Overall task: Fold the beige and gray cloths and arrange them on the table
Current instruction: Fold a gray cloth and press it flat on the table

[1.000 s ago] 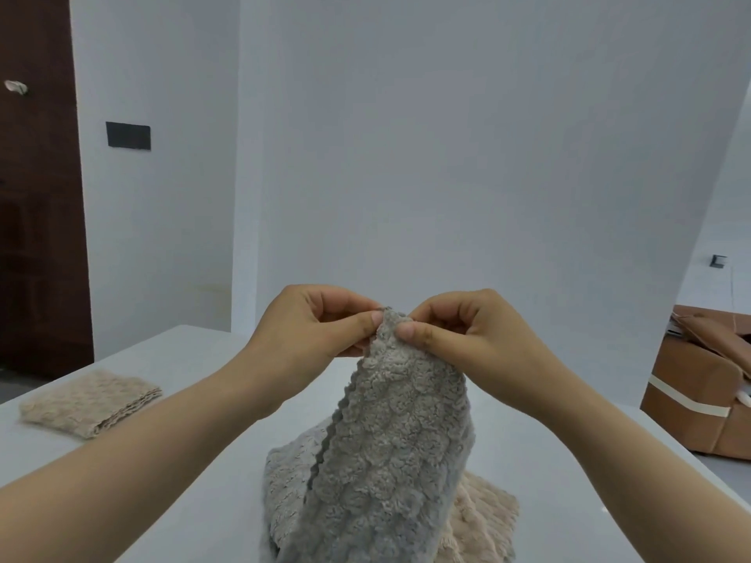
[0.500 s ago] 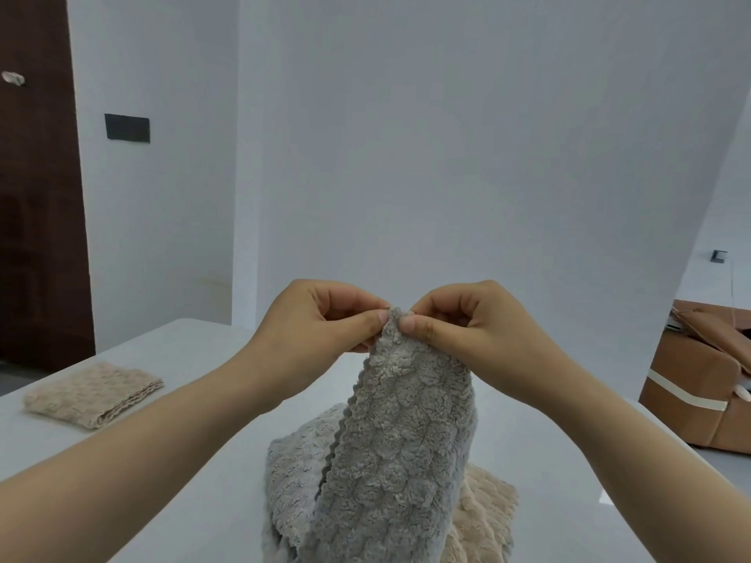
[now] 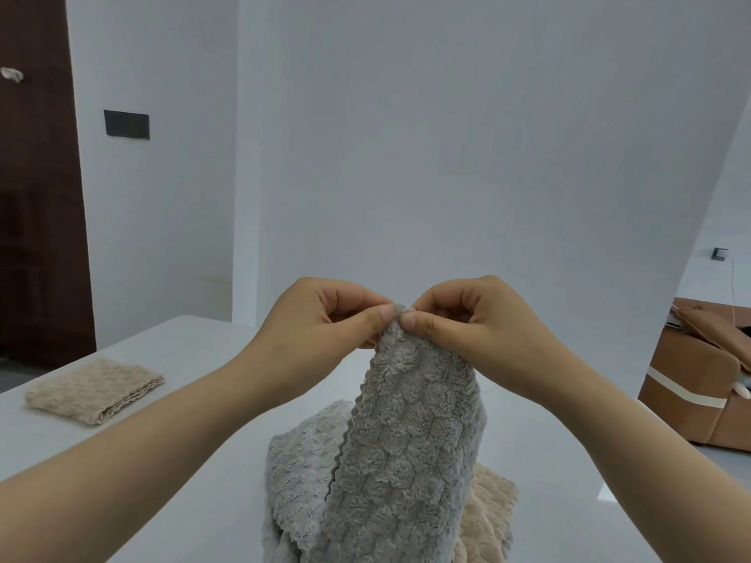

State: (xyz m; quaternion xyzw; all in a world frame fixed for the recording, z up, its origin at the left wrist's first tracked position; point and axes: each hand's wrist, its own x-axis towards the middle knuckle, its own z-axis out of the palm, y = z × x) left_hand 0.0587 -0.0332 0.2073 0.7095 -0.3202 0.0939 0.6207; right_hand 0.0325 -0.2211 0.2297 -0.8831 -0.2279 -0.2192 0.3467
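A fluffy gray cloth (image 3: 410, 449) hangs lifted above the white table (image 3: 170, 461), its lower part running out of the bottom of the frame. My left hand (image 3: 321, 319) and my right hand (image 3: 471, 319) pinch its top corner together, thumbs almost touching. Under it lies a lighter gray cloth (image 3: 300, 473), rumpled, and a loose beige cloth (image 3: 487, 518) shows to the right of the pile. A folded beige cloth (image 3: 93, 390) lies flat at the table's left side.
A white wall stands just behind the table's far edge. A dark wooden door (image 3: 36, 197) is at the far left, and a brown sofa (image 3: 699, 384) sits off the table's right side.
Both hands have lifted the gray cloth's corner slightly higher and drawn closer together. The folded beige cloth has not moved.
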